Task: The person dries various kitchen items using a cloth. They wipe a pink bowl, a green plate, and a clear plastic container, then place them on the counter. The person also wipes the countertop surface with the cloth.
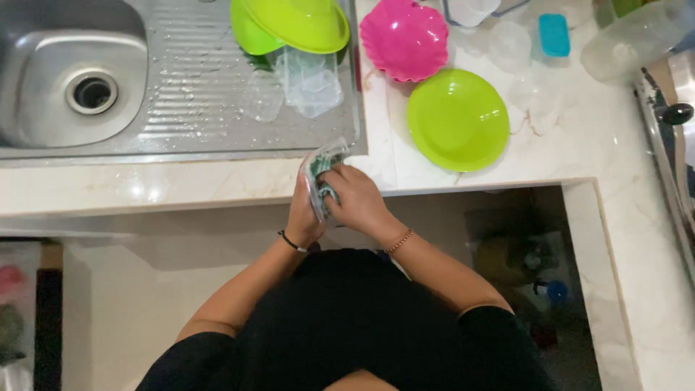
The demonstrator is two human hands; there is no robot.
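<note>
Marble bench ran along the top of the view and turned down the right side, its far right end cut off by the frame. A steel sink sat at the bench's left end, only partly in view, with a ribbed drainboard beside it. Two lime-green bowls were stacked there over clear plastic containers that were hard to separate. A lime-green plate and a pink scalloped bowl lay near the bench's front edge and back. At the front edge, the left hand held a clear lid upright, its fingers curled behind it and mostly hidden. The right hand pressed a greenish sponge, barely visible, against the lid, fingers bunched.
</note>
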